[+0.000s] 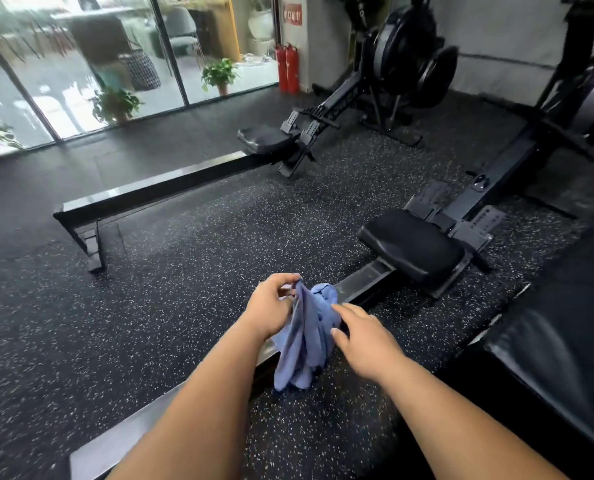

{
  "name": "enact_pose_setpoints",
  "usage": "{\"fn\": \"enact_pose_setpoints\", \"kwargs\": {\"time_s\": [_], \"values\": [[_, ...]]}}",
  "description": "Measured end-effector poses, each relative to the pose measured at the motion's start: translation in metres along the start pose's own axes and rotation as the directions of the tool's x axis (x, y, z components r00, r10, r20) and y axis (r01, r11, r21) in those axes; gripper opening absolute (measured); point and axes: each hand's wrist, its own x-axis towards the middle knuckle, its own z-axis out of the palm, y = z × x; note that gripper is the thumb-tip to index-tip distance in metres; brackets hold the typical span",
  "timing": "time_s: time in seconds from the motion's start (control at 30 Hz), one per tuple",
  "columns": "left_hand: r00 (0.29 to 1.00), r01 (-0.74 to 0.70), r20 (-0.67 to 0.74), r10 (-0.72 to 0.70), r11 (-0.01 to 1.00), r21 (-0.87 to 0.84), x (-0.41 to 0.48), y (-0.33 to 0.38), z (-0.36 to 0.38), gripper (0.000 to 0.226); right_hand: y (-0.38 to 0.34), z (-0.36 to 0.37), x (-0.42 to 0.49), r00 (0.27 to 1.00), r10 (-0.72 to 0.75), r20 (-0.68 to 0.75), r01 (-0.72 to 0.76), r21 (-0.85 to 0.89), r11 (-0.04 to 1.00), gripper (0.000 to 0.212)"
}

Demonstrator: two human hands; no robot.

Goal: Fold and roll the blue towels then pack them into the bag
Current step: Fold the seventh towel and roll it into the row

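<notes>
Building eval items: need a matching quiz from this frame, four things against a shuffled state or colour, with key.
1. towel
2. left hand
3. right hand
4. fire extinguishers

a. red, standing by the far wall
b. open, fingers straight
c. blue, bunched, hanging
d. pinching the towel's top

Pairs: 1-c, 2-d, 3-b, 4-a

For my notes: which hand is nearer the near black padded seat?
Right hand, below-left of the black padded seat; left hand is farther left, gripping the crumpled blue towel.
</notes>
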Motion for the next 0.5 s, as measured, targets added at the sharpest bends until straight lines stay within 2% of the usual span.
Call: {"fn": "enact_pose_setpoints", "kwargs": {"time_s": [0.17,0.3,0.37,0.43,0.5], "values": [[0.993,-0.111,0.037,0.113,0.992,-0.064,-0.015,0.063,-0.009,0.038,-0.014,-0.057,-0.026,0.988,-0.017,-0.151,0.025,0.053,0.998,0.058],[0.974,-0.135,0.147,0.170,0.966,-0.222,-0.035,0.123,-0.004,0.040,-0.020,-0.106,-0.047,0.966,-0.025,-0.257,0.062,0.136,0.989,0.061],[0.961,-0.149,0.184,0.206,0.947,-0.285,-0.047,0.154,0.004,0.038,-0.021,-0.130,-0.061,0.943,-0.031,-0.331,0.084,0.146,0.986,0.052],[0.943,-0.179,0.215,0.255,0.931,-0.319,-0.058,0.182,0.014,0.040,-0.018,-0.150,-0.078,0.897,-0.026,-0.441,0.088,0.121,0.989,0.033],[0.921,-0.222,0.244,0.304,0.923,-0.314,-0.066,0.206,0.023,0.045,-0.012,-0.167,-0.095,0.848,-0.003,-0.530,0.084,0.128,0.988,0.030]]}}
